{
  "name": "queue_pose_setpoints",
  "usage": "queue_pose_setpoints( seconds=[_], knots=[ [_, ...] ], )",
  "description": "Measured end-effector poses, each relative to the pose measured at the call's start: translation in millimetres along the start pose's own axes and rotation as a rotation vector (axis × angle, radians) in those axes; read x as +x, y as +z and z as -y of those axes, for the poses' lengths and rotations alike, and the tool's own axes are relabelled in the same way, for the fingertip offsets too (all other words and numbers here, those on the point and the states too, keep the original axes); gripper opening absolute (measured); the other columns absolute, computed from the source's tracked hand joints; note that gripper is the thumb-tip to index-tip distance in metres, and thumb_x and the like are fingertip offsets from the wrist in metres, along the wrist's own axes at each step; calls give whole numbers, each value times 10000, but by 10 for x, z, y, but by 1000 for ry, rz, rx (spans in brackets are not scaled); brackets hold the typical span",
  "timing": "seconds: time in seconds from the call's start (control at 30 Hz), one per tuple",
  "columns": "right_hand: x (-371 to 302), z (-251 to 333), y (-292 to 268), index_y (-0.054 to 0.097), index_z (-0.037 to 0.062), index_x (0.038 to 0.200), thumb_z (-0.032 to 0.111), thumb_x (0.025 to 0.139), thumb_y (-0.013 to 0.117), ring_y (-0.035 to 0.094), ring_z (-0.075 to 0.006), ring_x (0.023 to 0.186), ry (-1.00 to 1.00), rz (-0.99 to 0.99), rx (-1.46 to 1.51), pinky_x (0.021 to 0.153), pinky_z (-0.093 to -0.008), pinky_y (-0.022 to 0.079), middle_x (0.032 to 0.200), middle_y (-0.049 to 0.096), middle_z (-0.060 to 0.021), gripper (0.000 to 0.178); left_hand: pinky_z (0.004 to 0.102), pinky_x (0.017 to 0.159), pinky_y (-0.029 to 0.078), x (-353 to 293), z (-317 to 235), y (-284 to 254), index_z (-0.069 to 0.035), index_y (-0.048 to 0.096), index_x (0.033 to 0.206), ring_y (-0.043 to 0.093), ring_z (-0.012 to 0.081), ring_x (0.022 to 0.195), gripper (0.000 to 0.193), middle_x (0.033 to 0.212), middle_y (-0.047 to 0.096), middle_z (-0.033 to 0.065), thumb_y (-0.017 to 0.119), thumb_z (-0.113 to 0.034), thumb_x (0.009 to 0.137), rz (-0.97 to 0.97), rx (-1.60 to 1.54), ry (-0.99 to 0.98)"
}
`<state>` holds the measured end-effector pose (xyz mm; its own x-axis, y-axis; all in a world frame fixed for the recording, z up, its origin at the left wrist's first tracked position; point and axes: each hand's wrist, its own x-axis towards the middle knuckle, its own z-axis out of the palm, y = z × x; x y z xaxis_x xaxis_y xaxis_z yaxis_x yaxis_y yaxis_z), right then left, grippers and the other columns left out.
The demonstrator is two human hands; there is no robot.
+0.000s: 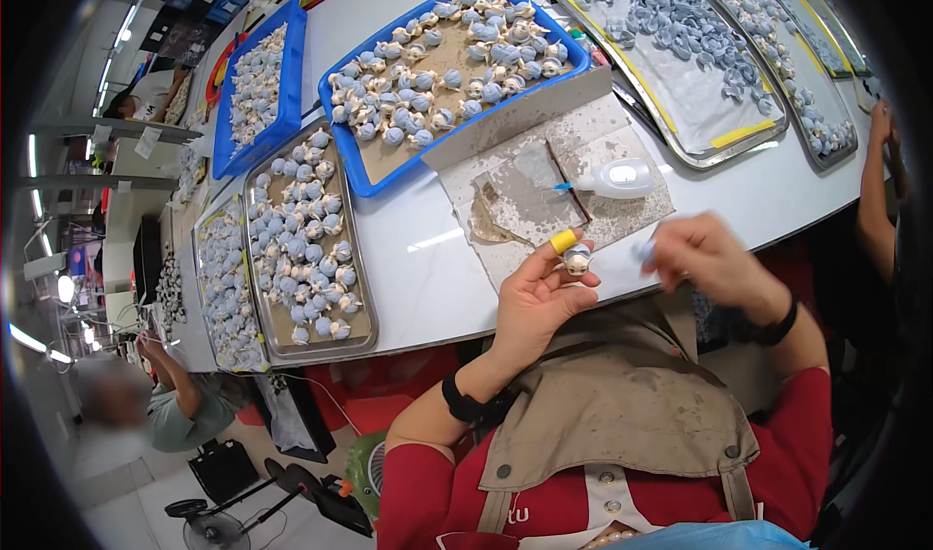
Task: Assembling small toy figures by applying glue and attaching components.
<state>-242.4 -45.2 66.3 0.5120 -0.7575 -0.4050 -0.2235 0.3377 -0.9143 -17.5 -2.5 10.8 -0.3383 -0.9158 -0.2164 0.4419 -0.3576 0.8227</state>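
Observation:
My left hand (544,288), with yellow tape round one finger, holds a small doll figurine (576,260) with a pale face and blue-grey colouring between its fingertips. Close to its right, my right hand (705,258) is blurred by motion, its fingers closed. A smeared small blue-grey piece (644,250) shows at those fingertips; its shape is unclear. Beyond both hands, a white glue bottle (622,178) with a blue tip lies on a stained cardboard sheet (641,215).
A blue tray (352,173) of figurines stands beyond the cardboard. Metal trays hold blue-grey curved pieces (671,25) at the far right and more figurines (301,229) at left. Another blue tray (292,113) stands farther left. Other people sit at both sides; a person's arm (875,200) shows at right.

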Motion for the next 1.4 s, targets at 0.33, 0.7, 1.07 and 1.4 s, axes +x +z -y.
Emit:
queue_pose_setpoints(
  seconds=[0.33,0.7,1.07,1.4],
  knots=[
    [151,-362,605,602,17,859,251,901,536,523,-57,578,-17,-84,265,494,-185,412,690,573,-2,247,253,852,471,-96,35,38,28,363,1295,525,134,1001,497,1215,473,97,570,-30,847,24,113,219],
    [235,-345,749,613,39,943,19,687,709,613,-222,727,-749,-492,-524,636,-279,489,841,612,-102,274,255,833,476,-116,79,-82,38,406,1252,530,108,964,424,1130,524,73,553,-83,873,-14,34,184],
    [191,-336,736,611,33,810,26,672,712,596,-199,616,-682,-571,-530,511,-281,468,725,600,-76,171,251,804,486,-56,47,20,57,456,1199,579,121,888,385,1086,570,122,573,-82,860,-28,-98,28],
    [144,-355,644,599,30,782,13,677,706,593,-201,607,-636,-474,-331,500,-275,457,695,591,-69,151,239,784,487,-100,64,29,68,484,1173,585,135,906,357,1114,569,137,580,-37,845,-7,147,180]
  ],
)
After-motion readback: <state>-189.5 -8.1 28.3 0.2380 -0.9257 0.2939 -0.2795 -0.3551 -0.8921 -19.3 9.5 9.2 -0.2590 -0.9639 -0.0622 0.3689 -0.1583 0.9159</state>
